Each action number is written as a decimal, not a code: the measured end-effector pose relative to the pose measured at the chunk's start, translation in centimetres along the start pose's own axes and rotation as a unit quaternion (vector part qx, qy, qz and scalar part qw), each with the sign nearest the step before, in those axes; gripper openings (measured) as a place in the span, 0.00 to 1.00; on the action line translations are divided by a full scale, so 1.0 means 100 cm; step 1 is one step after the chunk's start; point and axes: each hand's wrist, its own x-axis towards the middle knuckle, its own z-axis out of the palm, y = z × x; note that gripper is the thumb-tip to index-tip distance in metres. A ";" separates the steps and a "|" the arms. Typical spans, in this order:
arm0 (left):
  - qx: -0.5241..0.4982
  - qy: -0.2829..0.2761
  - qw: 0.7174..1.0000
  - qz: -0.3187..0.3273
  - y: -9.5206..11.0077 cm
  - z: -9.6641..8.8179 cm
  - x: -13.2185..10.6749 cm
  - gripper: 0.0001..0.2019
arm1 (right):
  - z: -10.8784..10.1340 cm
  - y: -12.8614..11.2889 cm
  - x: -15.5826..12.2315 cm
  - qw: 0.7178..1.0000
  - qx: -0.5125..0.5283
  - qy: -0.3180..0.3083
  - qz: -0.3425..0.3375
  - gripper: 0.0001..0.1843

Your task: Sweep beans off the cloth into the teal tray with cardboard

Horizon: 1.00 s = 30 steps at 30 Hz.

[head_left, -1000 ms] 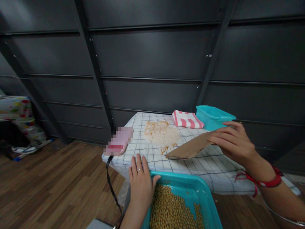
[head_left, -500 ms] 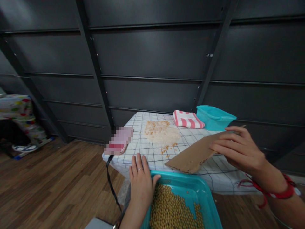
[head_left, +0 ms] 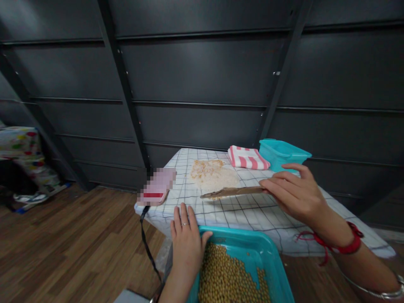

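My left hand point(head_left: 186, 244) lies across the left corner of a teal tray point(head_left: 265, 240), fingers stretched out towards the tablecloth edge and thumb over the rim. Greenish-tan beans point(head_left: 224, 273) fill much of this tray. In my right hand point(head_left: 299, 193), a strip of brown cardboard point(head_left: 235, 191) is pinched between thumb and fingers. Seen nearly edge-on, it hovers over or touches the checked cloth; contact cannot be made out. Just behind the strip spreads a pile of white rice-like grains point(head_left: 214, 176), with yellowish kernels point(head_left: 208, 163) among it. Part of the pile is hidden.
At the back of the table with its checked cloth point(head_left: 186, 189) lie a folded pink-striped towel point(head_left: 248, 158) and a second teal container point(head_left: 280, 153). A pink phone-like object point(head_left: 158, 185), partly pixelated, lies at the left with a black strap point(head_left: 145, 240). A dark panelled wall point(head_left: 202, 71) stands behind.
My right hand has moved left and slightly up with the cardboard, which has turned from broad side to nearly edge-on and now covers the loose kernels. My left hand stays on the tray.
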 end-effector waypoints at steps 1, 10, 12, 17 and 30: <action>-0.002 0.000 1.000 0.000 0.000 0.001 0.000 0.33 | -0.002 0.002 -0.001 1.000 -0.007 -0.001 0.006 0.06; 0.006 0.001 1.000 -0.001 0.001 0.000 -0.001 0.33 | 0.019 0.014 -0.017 0.997 -0.058 -0.044 0.015 0.07; 0.012 0.002 1.000 0.000 0.001 -0.001 -0.001 0.33 | 0.024 0.015 -0.018 0.998 -0.049 -0.044 0.008 0.08; 0.001 -0.020 1.000 -0.013 0.002 -0.002 0.000 0.33 | 0.019 0.018 -0.023 0.999 -0.019 -0.039 -0.002 0.08; 0.000 0.009 1.000 -0.004 0.001 0.001 -0.001 0.33 | 0.021 0.021 -0.028 1.000 -0.026 -0.008 0.014 0.08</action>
